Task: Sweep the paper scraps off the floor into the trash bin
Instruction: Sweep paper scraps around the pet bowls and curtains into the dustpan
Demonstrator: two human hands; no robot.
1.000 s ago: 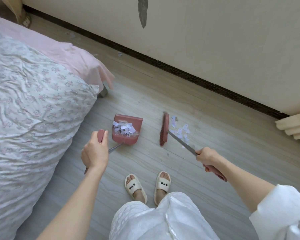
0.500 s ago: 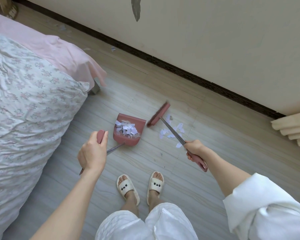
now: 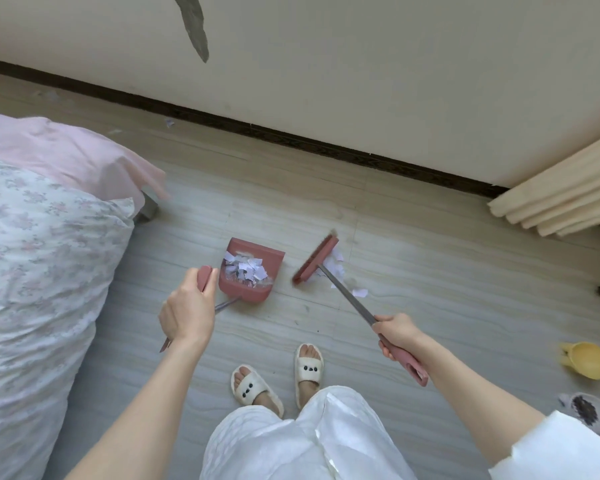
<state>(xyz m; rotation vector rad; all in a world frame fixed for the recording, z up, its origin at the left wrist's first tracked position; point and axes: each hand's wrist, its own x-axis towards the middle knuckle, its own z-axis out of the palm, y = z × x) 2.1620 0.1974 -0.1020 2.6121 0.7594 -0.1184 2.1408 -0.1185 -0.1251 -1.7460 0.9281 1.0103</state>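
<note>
Since the frame 0.5 s ago, your broom head (image 3: 315, 260) has swung from just beside the dustpan (image 3: 251, 271) to a spot slightly further right, and now stands tilted over the loose paper scraps (image 3: 336, 268). The dustpan has not shifted; its load of scraps (image 3: 245, 268) looks unchanged. Judgement: this is a reset of the stroke, not a delivery, so the remaining pile is still to be driven left into the pan.

Grip, right hand (image 3: 397, 332): your fingers are curled fully round the broom handle (image 3: 352, 301), where the metal shaft meets the pink end piece. Closed and holding firm.

Grip, left hand (image 3: 187, 315): closed round the pink top of the dustpan handle (image 3: 204, 278), thumb alongside; the pan sits on the floor (image 3: 430, 306) with its mouth facing the broom.

Location of task items: 1 batch of scraps lies inside the pan; a second batch lies on the floor, partly under the broom head and trailing along the shaft. At least 1 stray scrap (image 3: 169, 123) lies near the skirting board, well apart from the rest. No trash bin is in view.

Progress, as judged: roughly half collected; nothing yet binned.
</note>
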